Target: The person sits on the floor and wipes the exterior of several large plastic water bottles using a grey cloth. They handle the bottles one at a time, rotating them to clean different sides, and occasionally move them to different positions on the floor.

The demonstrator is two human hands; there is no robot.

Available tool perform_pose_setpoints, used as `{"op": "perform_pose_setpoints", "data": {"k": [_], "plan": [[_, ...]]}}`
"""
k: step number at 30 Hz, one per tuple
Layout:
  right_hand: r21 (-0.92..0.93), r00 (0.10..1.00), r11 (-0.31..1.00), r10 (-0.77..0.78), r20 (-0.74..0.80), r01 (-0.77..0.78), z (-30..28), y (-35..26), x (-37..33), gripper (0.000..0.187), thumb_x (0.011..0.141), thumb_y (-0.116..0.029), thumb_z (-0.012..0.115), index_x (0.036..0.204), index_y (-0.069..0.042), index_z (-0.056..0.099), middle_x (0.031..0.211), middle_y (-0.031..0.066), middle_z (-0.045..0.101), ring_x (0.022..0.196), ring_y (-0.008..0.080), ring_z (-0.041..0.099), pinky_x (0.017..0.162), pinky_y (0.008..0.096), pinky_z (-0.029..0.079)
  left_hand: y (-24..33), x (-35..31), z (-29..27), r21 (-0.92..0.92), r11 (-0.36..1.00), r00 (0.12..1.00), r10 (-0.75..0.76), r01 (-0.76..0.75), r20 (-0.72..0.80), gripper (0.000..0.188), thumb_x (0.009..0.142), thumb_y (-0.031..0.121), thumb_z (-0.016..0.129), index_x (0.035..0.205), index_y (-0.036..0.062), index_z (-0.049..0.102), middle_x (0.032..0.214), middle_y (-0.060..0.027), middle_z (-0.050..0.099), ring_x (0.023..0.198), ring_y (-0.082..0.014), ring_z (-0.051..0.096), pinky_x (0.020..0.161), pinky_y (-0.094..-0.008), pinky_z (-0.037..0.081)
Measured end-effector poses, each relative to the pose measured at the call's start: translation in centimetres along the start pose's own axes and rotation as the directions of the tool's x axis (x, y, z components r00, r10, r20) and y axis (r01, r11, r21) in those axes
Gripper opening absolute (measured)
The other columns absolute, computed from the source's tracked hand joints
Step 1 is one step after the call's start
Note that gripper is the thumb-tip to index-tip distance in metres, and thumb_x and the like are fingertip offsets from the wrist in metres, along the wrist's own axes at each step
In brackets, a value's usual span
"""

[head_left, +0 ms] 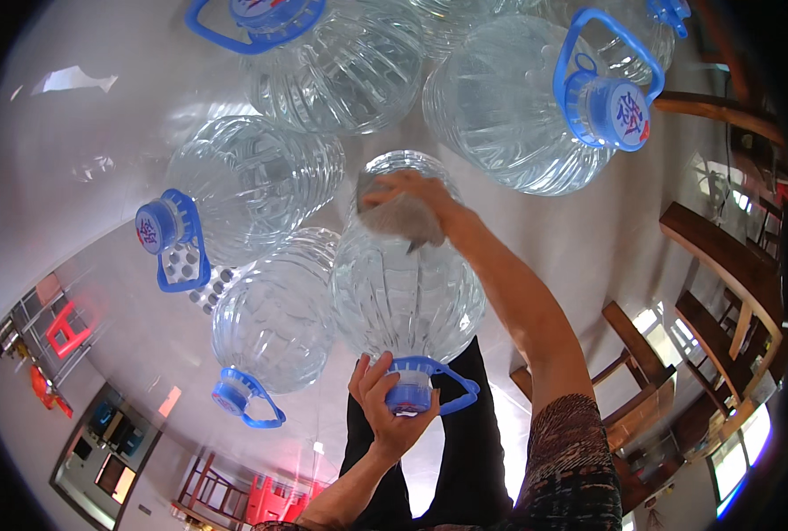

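A large clear water jug [407,296] lies in front of me, its blue cap and handle pointing toward my legs. My left hand [390,411] wraps round the jug's neck at the blue cap [409,391], fingers closed on it. The blue carrying handle [459,389] sticks out to the right of that neck. Near the far end of the jug, my right hand [416,196] is closed on a grey-brown cloth [405,221], which lies against the jug's side. Motion blurs the right fingers a little.
Several similar jugs lie around: one close left [274,323], one farther left [252,186], one at the far middle [341,75] and one at the far right [518,106]. Wooden furniture [722,257] stands along the right. A red plastic stool [66,327] is at the left.
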State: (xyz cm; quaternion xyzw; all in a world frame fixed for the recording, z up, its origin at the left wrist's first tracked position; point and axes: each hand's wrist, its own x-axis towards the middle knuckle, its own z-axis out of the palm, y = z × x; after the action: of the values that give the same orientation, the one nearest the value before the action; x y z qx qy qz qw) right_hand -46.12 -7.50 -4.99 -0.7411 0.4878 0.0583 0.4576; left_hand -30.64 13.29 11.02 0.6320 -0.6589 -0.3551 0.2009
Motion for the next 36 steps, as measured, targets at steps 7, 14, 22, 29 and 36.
{"op": "perform_pose_setpoints", "data": {"k": [7,14,22,29,36], "plan": [[0.875,0.815,0.449,0.566,-0.124,-0.179,9.2,11.6,0.1,0.063,0.078,-0.04,0.063,0.135,-0.027,0.043,0.144,0.0075,0.037,0.131,0.0298,0.035,0.104,0.048,0.032,-0.3,0.1,0.3,-0.025,0.998,0.999,0.054,-0.054,0.001,0.07,0.058,0.012,0.083,0.113,0.0086,0.04,0.129,-0.0165,0.045,0.124,-0.0414,0.034,0.101,-0.0514,0.03],[0.943,0.727,0.067,0.619,-0.296,0.326,10.8,5.2,-7.8,0.055,0.086,-0.029,0.056,0.137,-0.012,0.044,0.143,0.013,0.039,0.129,0.0292,0.038,0.109,0.0351,0.027,0.5,1.4,-0.4,0.021,0.998,0.998,0.05,-0.051,0.027,0.07,0.058,0.005,0.078,0.115,0.0075,0.038,0.13,-0.0199,0.043,0.125,-0.0415,0.037,0.106,-0.053,0.025],[0.171,0.738,0.96,-0.051,-0.673,0.223,2.7,-7.3,-16.4,0.041,0.073,-0.04,0.068,0.113,-0.035,0.064,0.142,-0.0027,0.041,0.132,0.0366,0.032,0.093,0.0589,0.033,-0.5,2.0,-2.1,0.06,0.997,0.995,0.033,-0.038,0.091,0.068,0.057,0.006,0.08,0.113,0.0065,0.041,0.127,-0.0183,0.046,0.121,-0.0398,0.04,0.103,-0.0487,0.032],[0.408,0.719,0.902,0.191,-0.668,0.14,5.9,0.7,-8.5,0.043,0.083,-0.041,0.059,0.126,-0.04,0.052,0.137,0.0045,0.044,0.124,0.0363,0.041,0.093,0.0521,0.042,-0.3,2.6,-2.1,0.181,0.967,0.976,0.151,-0.178,0.154,0.068,0.057,0.008,0.081,0.111,0.0046,0.04,0.122,-0.0212,0.045,0.11,-0.0342,0.046,0.091,-0.0425,0.039],[0.799,0.538,0.375,0.596,-0.596,0.47,19.8,12.3,-1.9,0.05,0.088,-0.02,0.056,0.137,-0.018,0.045,0.131,0.0169,0.045,0.119,0.0333,0.046,0.1,0.0384,0.039,0.1,2.8,-1.5,0.146,0.972,0.966,0.15,-0.182,0.209,0.067,0.06,0.001,0.074,0.114,0.0069,0.035,0.125,-0.0193,0.042,0.116,-0.0312,0.044,0.1,-0.0408,0.035]]}}
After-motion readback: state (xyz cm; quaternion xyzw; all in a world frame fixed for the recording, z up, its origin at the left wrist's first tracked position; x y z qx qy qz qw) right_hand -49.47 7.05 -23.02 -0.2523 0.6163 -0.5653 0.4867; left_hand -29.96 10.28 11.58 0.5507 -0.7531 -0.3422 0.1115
